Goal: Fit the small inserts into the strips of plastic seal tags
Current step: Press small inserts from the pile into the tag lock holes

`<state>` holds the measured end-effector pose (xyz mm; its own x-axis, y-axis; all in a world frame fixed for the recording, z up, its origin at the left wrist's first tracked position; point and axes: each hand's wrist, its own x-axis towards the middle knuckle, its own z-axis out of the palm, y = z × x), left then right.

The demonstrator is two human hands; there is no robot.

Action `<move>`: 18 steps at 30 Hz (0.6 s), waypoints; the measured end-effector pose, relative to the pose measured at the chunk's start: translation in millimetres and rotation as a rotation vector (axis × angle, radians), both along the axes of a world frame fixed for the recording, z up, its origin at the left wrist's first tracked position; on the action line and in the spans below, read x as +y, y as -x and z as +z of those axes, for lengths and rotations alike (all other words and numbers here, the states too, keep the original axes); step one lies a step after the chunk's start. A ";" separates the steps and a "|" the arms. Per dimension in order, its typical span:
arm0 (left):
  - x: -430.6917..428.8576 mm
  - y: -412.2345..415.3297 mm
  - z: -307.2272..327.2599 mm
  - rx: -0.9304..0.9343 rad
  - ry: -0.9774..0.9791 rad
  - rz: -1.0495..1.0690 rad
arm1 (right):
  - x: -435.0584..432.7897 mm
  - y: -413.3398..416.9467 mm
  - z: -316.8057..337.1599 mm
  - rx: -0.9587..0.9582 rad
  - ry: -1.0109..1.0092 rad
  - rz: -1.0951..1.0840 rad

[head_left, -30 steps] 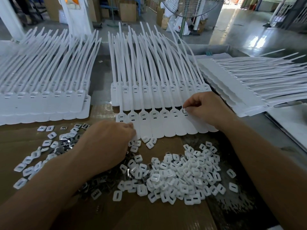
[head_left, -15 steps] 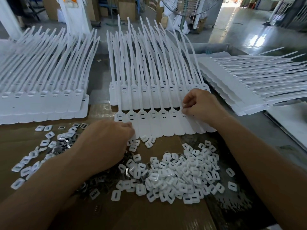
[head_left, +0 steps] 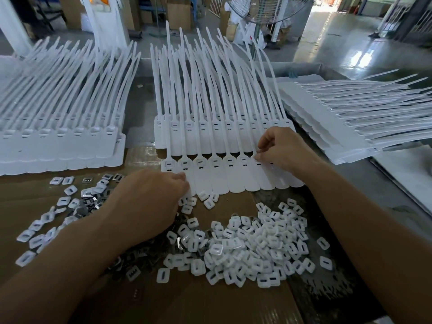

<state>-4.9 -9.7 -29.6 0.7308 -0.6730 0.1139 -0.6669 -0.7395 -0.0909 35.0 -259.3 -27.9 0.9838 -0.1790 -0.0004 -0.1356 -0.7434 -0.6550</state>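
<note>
A strip of joined white seal tags (head_left: 219, 176) lies across the cardboard in front of me, its thin tails pointing away. My right hand (head_left: 284, 150) sits on the strip's right part, thumb and forefinger pinched together at one tag's head; whatever they hold is too small to make out. My left hand (head_left: 149, 202) lies knuckles-up at the strip's lower left corner, fingertips on the tag, its fingers hidden from me. A heap of small white inserts (head_left: 252, 244) lies just below the strip. Small metal clips (head_left: 91, 202) are mixed with inserts at the left.
A stack of tag strips (head_left: 60, 146) lies at the left, another stack (head_left: 210, 132) behind the working strip, and a third (head_left: 339, 127) fans out at the right. The cardboard sheet (head_left: 210, 302) covers the bench. A standing fan (head_left: 264, 10) rises behind.
My right hand has shifted slightly left along the strip's heads, with its fingers pinched. My left hand has stayed at the strip's lower left corner.
</note>
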 end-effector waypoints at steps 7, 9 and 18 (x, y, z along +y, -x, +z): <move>0.7 0.9 -1.5 -0.012 -0.035 0.007 | -2.5 14.5 11.7 -0.019 -0.051 0.051; -0.4 0.3 -1.8 -0.005 -0.048 0.013 | -3.6 23.7 19.3 -0.029 -0.012 0.090; -0.9 0.6 -0.3 0.004 -0.053 0.005 | -20.6 72.1 32.6 0.224 0.260 0.265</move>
